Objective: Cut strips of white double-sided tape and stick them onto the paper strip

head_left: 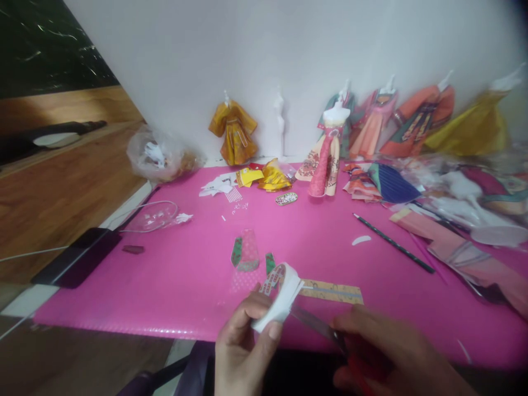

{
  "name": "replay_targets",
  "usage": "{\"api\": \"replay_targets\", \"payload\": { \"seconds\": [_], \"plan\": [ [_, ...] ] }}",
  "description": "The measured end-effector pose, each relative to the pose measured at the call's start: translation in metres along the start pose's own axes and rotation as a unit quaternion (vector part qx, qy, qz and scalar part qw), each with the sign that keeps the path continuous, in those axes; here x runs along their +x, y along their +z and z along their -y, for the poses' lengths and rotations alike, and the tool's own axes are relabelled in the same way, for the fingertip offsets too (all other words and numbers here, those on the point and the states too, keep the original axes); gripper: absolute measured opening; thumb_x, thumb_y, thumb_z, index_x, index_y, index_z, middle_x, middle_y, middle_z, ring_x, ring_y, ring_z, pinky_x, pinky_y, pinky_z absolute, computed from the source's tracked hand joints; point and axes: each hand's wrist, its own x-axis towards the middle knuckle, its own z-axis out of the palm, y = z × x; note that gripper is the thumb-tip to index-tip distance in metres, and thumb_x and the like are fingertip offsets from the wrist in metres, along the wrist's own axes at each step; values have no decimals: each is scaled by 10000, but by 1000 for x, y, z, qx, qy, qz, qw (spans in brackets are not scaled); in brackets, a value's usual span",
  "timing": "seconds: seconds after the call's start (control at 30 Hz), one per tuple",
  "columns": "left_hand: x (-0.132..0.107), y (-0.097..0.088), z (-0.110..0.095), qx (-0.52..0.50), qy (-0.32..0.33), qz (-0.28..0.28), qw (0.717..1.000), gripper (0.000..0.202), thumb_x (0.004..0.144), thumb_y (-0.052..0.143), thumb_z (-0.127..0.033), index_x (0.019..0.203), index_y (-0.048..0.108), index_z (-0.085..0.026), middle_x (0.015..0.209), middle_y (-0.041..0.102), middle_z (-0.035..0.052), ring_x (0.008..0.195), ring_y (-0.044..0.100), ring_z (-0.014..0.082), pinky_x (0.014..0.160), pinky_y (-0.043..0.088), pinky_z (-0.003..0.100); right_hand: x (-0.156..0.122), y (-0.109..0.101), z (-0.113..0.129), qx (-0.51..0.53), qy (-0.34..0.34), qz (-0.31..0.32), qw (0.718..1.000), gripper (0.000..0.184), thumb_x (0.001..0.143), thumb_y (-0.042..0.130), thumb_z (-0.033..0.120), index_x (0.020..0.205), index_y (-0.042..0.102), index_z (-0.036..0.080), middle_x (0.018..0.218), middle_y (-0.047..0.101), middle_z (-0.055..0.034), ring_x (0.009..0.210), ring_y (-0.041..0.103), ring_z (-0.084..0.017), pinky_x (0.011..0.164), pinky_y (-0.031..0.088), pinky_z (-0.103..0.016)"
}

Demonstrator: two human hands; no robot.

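Note:
My left hand (241, 344) grips a roll of white double-sided tape (285, 297), thumb and fingers closed round its rim. In my right hand (396, 344) is a pair of red-handled scissors (317, 324), whose blades point left to the edge of the roll; whether they touch the tape cannot be told. Behind the roll lies a tan patterned strip (336, 292) with a pale band along it. Just past my left hand are small green patterned pieces (236, 252) and a pink dotted piece (249, 245).
Dressed doll figures, such as a gold-robed one (233, 132) and a pink-and-cream one (328, 159), line the white wall. A dark pencil (394, 243) lies right of centre. At left are a black phone-like device (78, 257) with a white cable and a plastic bag (142, 159).

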Motion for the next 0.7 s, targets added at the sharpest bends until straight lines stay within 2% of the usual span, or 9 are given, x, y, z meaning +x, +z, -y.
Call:
{"api": "replay_targets", "payload": {
  "seconds": [0.07,0.27,0.5,0.7],
  "plan": [
    [1,0,0,7,7,1,1000,142,833,708,-301,730,637,-234,713,586,-16,732,542,157,706,445,255,-1,0,0,-6,-8,2,1000,311,647,789,107,884,669,268,640,689,56,516,647,-156,467,519,-219],
    [1,0,2,13,5,1,1000,148,830,711,-298,725,633,-228,720,590,-9,739,549,163,704,451,262,0,-2,2,-12,-27,-13,999,340,639,801,124,921,675,265,640,700,58,499,643,-151,448,505,-216],
    [-1,-1,3,5,-1,7,1000,132,834,710,-299,745,631,-243,731,587,-21,741,538,151,714,441,250,-4,-1,0,-5,-14,18,1000,313,666,764,100,923,675,254,662,714,47,522,653,-152,486,525,-215],
    [0,1,3,1,-4,-6,1000,145,818,724,-300,728,635,-229,715,583,-14,730,537,156,698,443,252,-4,1,-2,15,13,12,1000,284,688,786,174,937,714,290,722,746,26,550,671,-162,512,541,-217]
  ]
}}
